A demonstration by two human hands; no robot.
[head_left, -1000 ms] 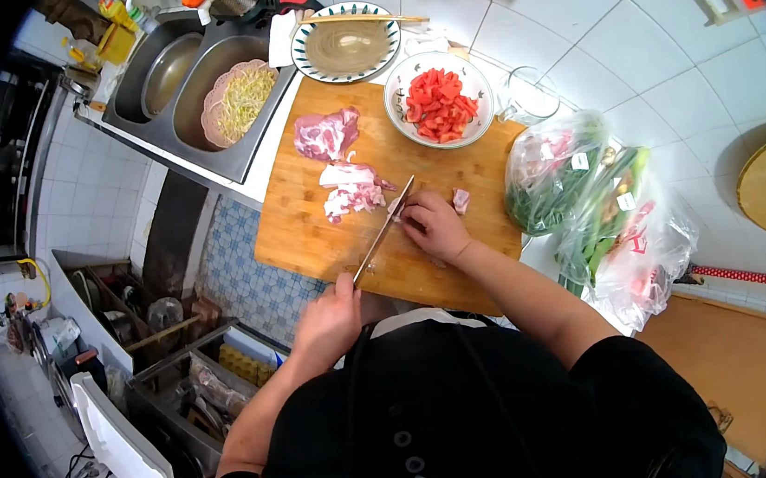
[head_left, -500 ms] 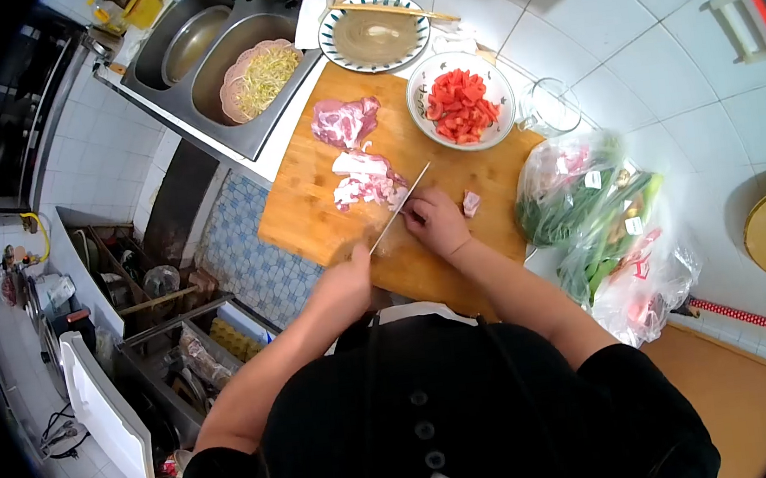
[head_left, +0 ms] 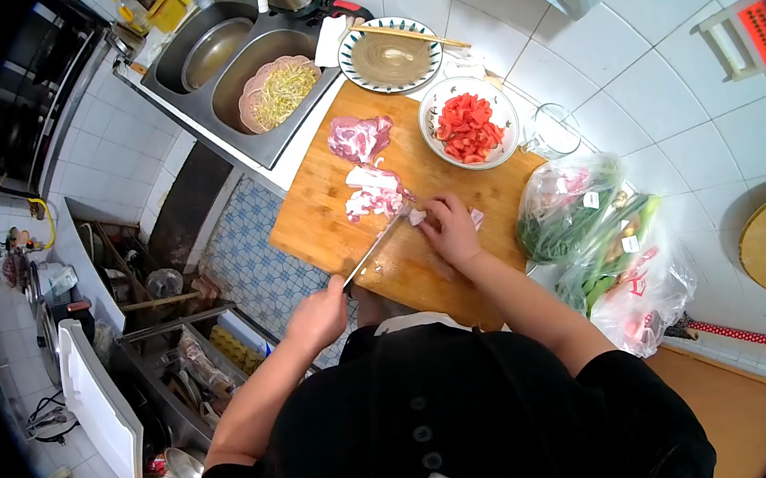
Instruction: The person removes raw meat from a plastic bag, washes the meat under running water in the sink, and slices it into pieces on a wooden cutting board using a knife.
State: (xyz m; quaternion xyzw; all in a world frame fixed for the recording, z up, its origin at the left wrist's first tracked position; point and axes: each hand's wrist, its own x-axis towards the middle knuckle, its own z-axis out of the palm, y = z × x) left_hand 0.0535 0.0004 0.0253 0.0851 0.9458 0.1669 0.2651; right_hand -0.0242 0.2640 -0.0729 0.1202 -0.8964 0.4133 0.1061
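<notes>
My left hand [head_left: 317, 317] is wrapped round the handle of a kitchen knife [head_left: 374, 257]. The blade slants up and right over the wooden cutting board [head_left: 306, 219], its tip beside a small piece of meat [head_left: 416, 217]. My right hand [head_left: 450, 232] pinches that piece between thumb and fingers. Left of the knife tip lies a pile of cut fatty meat [head_left: 374, 191], and behind it a larger chunk of raw meat [head_left: 360, 138]. Another small meat piece [head_left: 476, 218] sits just right of my right hand, partly hidden by it.
A bowl of chopped tomato [head_left: 471, 157] stands at the board's back right corner. Behind are a plate [head_left: 356, 74] with chopsticks and a glass [head_left: 554, 132]. Bagged vegetables [head_left: 578, 228] lie at right. Bean sprouts [head_left: 284, 95] sit in the sink [head_left: 225, 115]. An open drawer [head_left: 186, 362] is at left.
My left hand has drawn the knife back toward the lower left. The fingers of my right hand have uncurled from beside the blade and now hold a small meat piece. The view has shifted slightly.
</notes>
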